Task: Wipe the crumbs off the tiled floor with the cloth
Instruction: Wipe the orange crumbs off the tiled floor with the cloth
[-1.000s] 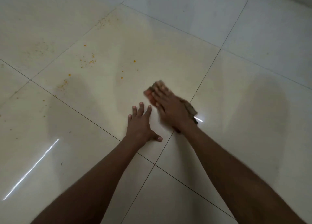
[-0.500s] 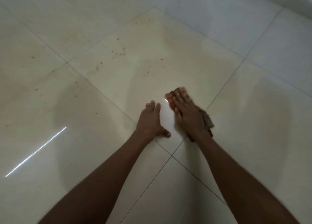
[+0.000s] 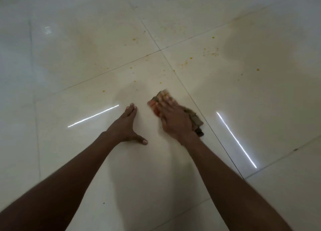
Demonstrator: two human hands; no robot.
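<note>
Both hands lay flat mid-frame — right hand (image 3: pixel 175 121) spread, pressing the soft, limp cloth (image 3: pixel 194 117) to the floor (image 3: pixel 260 95), left hand (image 3: pixel 126 126) braced — crumbs (image 3: pixel 211 52) scattered above.

Glossy cream tiled floor (image 3: pixel 260 95) | orange crumbs (image 3: pixel 211 52) scattered near the grout cross | crumpled cloth (image 3: pixel 194 117) and flat left hand (image 3: pixel 124 126) resting on one tile

Both hands (image 3: pixel 126 124) (image 3: pixel 175 119) flat, fingers straight

A bright light streak (image 3: pixel 93 116) gleams. A second streak (image 3: pixel 236 139) lies well right of it. A faint barred glint (image 3: pixel 46 30) sits far up-left of it.
</note>
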